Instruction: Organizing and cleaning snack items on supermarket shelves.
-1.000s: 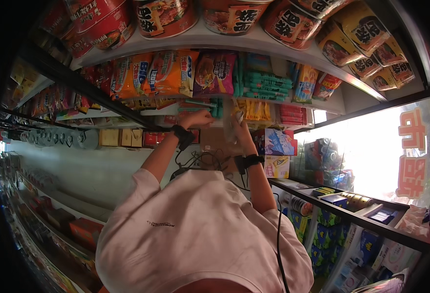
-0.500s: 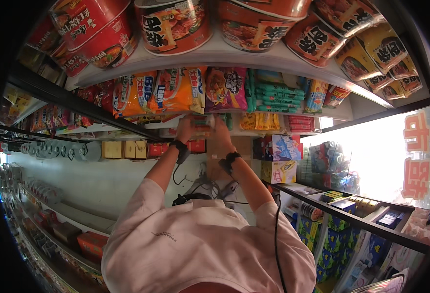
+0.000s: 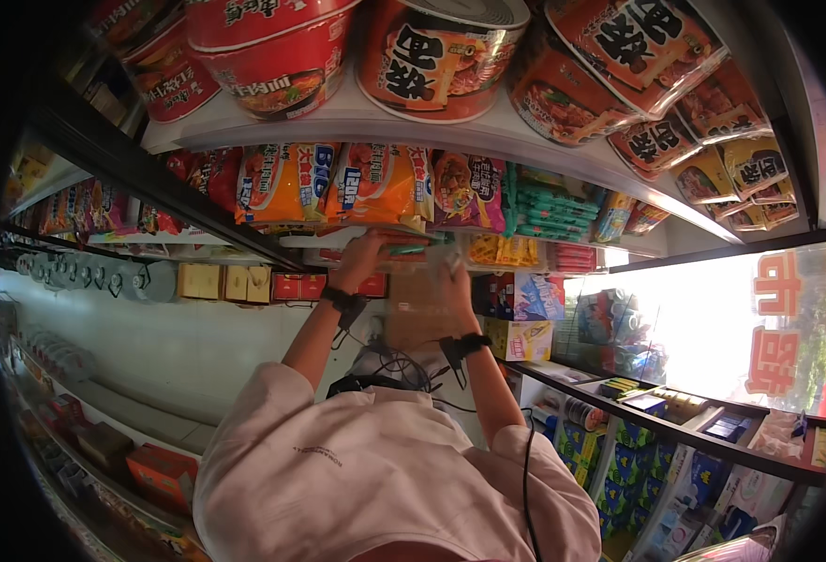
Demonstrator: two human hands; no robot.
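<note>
My left hand [image 3: 363, 257] is at a low shelf, its fingers curled at the front of slim red and green packs [image 3: 403, 247]; whatever lies in them is hidden. Beside it, my right hand [image 3: 452, 281] is closed on a small whitish, translucent piece [image 3: 445, 257] whose kind I cannot make out. Yellow packets [image 3: 504, 250] sit just right of that hand, followed by pink-red slim packs [image 3: 574, 258]. Directly above the hands stand orange noodle bags [image 3: 382, 185] and a purple noodle bag [image 3: 469, 191]. Both wrists wear black bands with cables.
Large instant noodle tubs [image 3: 441, 66] fill the upper shelf, close over my hands. Green slim packs [image 3: 555, 208] lie on the middle shelf. Below are a cardboard box [image 3: 419, 314], red boxes [image 3: 298, 286] and tangled cables [image 3: 389, 363]. A bright glass pane [image 3: 694, 328] is at the right.
The view has shifted slightly, with the tubs sliding right in it. My right hand has drawn back from the shelf front and apart from the left, with the whitish piece in it.
</note>
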